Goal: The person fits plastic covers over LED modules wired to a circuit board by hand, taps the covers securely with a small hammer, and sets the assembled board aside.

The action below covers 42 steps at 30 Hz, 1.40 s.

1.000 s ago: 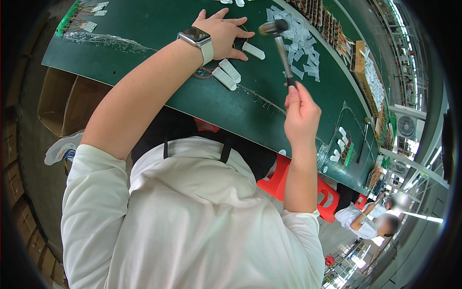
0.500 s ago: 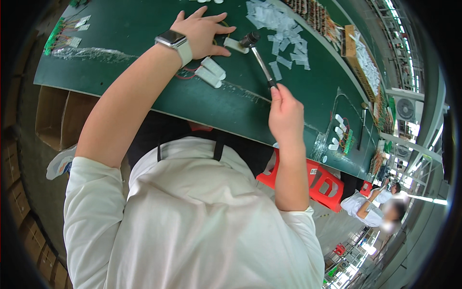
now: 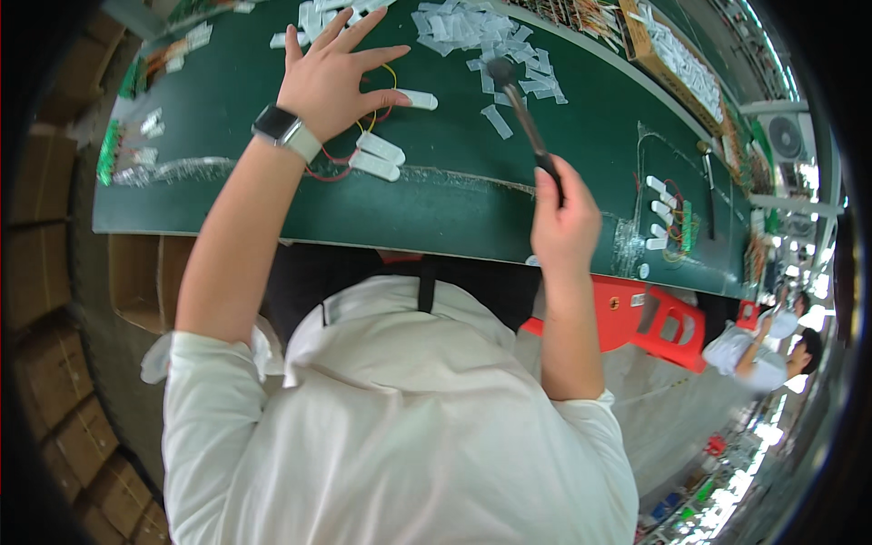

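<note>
My left hand point(image 3: 331, 86) lies with fingers spread on the green tabletop point(image 3: 436, 213), a watch at its wrist. Its thumb touches a flat white rounded piece point(image 3: 419, 100), and yellow and red wires run beneath the hand. Two similar white pieces point(image 3: 380, 148) lie side by side just nearer to me, with red wire attached. In my right hand point(image 3: 565, 218) is a hammer point(image 3: 527, 123), gripped by its dark handle. The dark hammer head is raised to the right of the white piece, apart from it and in front of some translucent strips point(image 3: 490, 36).
More white pieces lie beyond my left hand. Green circuit boards with wires point(image 3: 109, 153) sit at the left; another wired board point(image 3: 687, 227) and a second hammer point(image 3: 708, 186) are at the right. A carton of white pieces point(image 3: 677, 68) stands far right. Red stools point(image 3: 672, 327) and other people are beyond.
The hammer head has come off the white piece and moved up and right. My left hand remains spread beside that piece. The whole view has shifted and turned slightly.
</note>
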{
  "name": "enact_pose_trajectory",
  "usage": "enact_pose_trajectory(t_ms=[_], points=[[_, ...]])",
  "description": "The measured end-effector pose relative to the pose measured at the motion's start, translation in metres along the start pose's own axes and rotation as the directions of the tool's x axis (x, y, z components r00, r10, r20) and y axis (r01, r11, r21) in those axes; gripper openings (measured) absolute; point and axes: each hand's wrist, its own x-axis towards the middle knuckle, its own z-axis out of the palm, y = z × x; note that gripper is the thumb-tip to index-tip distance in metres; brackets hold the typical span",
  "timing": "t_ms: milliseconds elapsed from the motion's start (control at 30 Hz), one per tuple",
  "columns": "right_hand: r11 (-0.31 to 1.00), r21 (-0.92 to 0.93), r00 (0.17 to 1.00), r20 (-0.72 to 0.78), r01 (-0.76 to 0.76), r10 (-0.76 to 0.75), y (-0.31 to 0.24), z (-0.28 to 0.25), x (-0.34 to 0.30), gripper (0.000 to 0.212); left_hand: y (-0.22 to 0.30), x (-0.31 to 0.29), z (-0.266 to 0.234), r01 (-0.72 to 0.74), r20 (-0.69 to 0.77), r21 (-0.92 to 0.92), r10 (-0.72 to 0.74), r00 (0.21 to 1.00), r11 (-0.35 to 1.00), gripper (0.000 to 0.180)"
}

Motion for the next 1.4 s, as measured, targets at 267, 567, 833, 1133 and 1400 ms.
enact_pose_trajectory(t_ms=[267, 567, 833, 1133, 1400], points=[[0.897, -0.438, 0.983, -0.184, -0.062, -0.022, 0.080, -0.028, -0.023, 0.025, 0.033, -0.021, 0.005, -0.240, 0.182, -0.141, 0.264, 0.947, 0.960, 0.062], [0.826, -0.564, 0.967, -0.193, 0.031, -0.168, 0.095, -0.022, -0.023, 0.032, 0.048, -0.032, -0.001, -0.077, 0.169, -0.175, 0.107, 0.980, 0.981, 0.089], [0.814, -0.565, 0.944, -0.176, 0.134, -0.278, 0.080, -0.024, -0.025, 0.029, 0.000, -0.067, -0.019, 0.477, -0.074, -0.106, -0.485, 0.871, 0.872, 0.051], [0.857, -0.493, 0.941, -0.193, 0.152, -0.278, 0.084, -0.021, -0.027, 0.028, -0.025, -0.080, -0.003, 0.551, 0.063, -0.190, -0.549, 0.833, 0.813, 0.039], [0.938, -0.246, 0.953, -0.118, 0.245, -0.280, 0.044, -0.012, -0.019, 0.029, 0.002, -0.067, -0.027, 0.471, 0.035, -0.683, -0.619, 0.785, 0.559, 0.015]])
